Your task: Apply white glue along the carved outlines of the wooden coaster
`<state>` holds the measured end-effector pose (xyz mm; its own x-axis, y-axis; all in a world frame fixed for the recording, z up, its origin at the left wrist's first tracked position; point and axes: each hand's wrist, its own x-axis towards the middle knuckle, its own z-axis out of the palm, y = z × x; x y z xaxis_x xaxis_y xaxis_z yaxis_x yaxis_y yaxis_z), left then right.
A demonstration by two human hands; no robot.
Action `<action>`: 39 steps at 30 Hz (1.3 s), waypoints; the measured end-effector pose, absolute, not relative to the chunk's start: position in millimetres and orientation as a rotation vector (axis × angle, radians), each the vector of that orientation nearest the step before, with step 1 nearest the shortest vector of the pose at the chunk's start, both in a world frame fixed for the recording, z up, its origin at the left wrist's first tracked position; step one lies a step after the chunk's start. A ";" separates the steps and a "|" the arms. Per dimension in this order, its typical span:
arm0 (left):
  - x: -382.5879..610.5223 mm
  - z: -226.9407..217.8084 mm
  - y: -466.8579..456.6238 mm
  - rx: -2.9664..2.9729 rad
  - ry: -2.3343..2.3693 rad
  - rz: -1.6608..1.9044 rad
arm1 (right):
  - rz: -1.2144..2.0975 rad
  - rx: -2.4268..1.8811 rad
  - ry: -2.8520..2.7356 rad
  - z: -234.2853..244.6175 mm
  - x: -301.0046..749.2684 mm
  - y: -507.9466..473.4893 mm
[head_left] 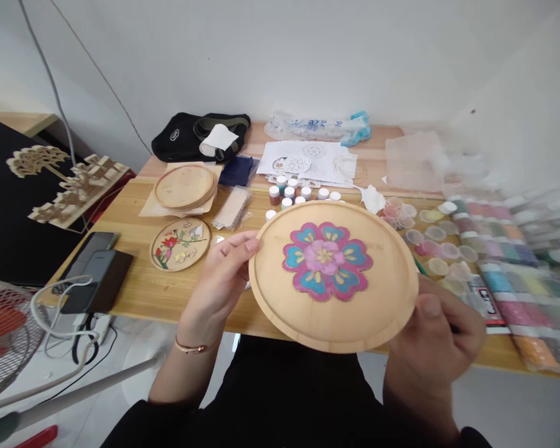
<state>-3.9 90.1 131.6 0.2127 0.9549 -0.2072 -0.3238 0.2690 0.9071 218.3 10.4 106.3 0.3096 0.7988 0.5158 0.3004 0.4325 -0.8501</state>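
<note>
I hold a round wooden plate [373, 311] up over the table's near edge, tilted toward me. A flower in pink, blue and yellow [326, 260] fills its middle. My left hand [221, 277] grips the plate's left rim, thumb on top. My right hand [432, 339] grips the lower right rim, thumb pressed on the edge. A thin dark tool seems tucked in the right hand's fingers, mostly hidden.
On the wooden table [135, 286] lie a smaller painted disc [180, 244], a blank wooden plate [185, 186], small paint jars [289, 191], clear cups [429, 242], rows of coloured sand tubes [513, 261], papers, a black bag [198, 134], two phones [96, 270]. A fan [4, 333] stands left.
</note>
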 end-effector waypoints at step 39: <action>-38.1 54.6 103.3 1.067 1.322 1.133 | 0.595 -2.587 -1.686 36.8 204.4 76.3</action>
<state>-38.1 103.3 54.6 -0.0576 0.9862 -0.1553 -0.0025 0.1554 0.9879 204.4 76.3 36.8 0.3532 0.8816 -0.3131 0.8828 -0.4248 -0.2003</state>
